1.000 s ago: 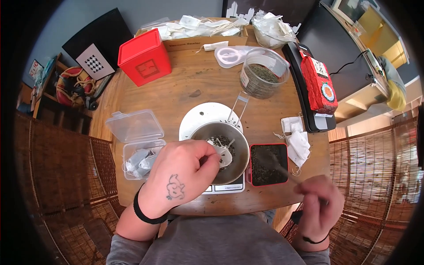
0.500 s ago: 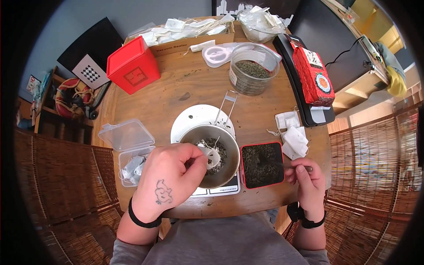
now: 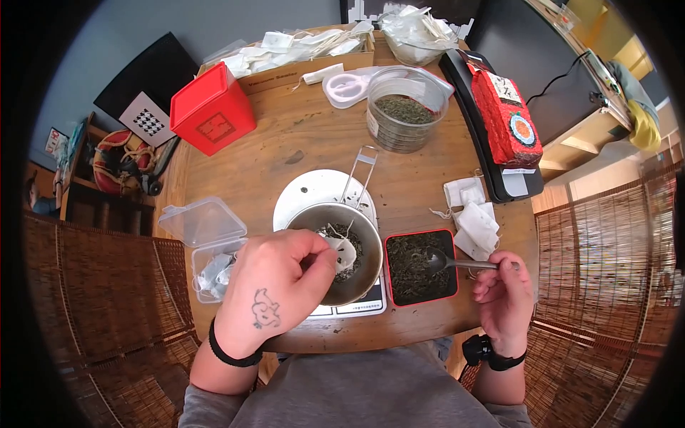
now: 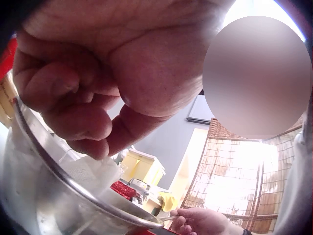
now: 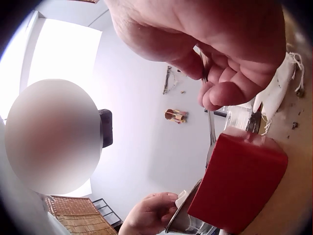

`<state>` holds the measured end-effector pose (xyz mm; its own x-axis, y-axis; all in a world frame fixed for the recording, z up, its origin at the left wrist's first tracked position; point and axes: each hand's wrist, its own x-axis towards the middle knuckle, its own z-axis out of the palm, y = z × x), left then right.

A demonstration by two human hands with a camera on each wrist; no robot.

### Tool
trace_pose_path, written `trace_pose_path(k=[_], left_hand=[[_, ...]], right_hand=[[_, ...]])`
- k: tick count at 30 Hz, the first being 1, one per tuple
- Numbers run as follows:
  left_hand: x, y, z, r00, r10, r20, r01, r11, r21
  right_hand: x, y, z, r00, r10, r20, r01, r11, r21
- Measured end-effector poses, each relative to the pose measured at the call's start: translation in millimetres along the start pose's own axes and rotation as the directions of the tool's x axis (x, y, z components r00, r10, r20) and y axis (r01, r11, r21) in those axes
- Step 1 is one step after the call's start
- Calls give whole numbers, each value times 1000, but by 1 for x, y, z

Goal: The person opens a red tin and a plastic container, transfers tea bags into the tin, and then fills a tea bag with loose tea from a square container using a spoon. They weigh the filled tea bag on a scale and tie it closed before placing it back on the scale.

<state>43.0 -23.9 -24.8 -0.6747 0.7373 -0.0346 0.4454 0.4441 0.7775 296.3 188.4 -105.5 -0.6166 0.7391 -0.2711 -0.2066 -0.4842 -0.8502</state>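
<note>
In the head view my left hand (image 3: 275, 278) pinches a small white tea bag (image 3: 344, 254) over a metal pot (image 3: 368, 265). The bag sits inside the pot's rim, with dark tea leaves below and around it. The pot rests on a white kitchen scale (image 3: 369, 307). My right hand (image 3: 508, 303) holds a metal spoon (image 3: 467, 264) by the end of its handle, palm turned partly up. The spoon's bowl lies among dark tea leaves (image 3: 410, 260) in a square red tin (image 5: 239, 181) right of the pot.
Filled white bags (image 3: 474, 225) lie right of the tin. A lidded clear box (image 3: 203, 217) stands left of the pot. Behind are a clear tub of leaves (image 3: 407, 128), a red canister (image 3: 214, 107), a black machine (image 3: 517, 184) bearing a red packet (image 3: 508, 118), and a carton (image 3: 285, 75) of bags.
My right hand has moved in toward the tin and turned over, bringing the spoon's bowl down into the leaves. The left hand keeps its pinch on the tea bag. The head view has shifted slightly.
</note>
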Motion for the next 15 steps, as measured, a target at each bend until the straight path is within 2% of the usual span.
trace_pose_path(k=[4,6,8,10,15], left_hand=[[0,1,2,1000,-21,2,21,1000,-19],[1,1,2,999,40,-5,-40,999,11],[1,3,2,999,35,-1,-34,999,13],[0,5,1,1000,29,-1,-29,999,14],[-2,3,2,997,82,-7,-82,996,26]], right_hand=[[-1,-9,13,997,-57,45,57,998,16],[-3,-16,26,997,-57,57,57,998,0],[-3,-19,39,996,-57,71,59,998,-16],[-2,-21,50,985,-57,161,69,995,-68],[-4,-26,71,970,-29,243,67,986,-152]])
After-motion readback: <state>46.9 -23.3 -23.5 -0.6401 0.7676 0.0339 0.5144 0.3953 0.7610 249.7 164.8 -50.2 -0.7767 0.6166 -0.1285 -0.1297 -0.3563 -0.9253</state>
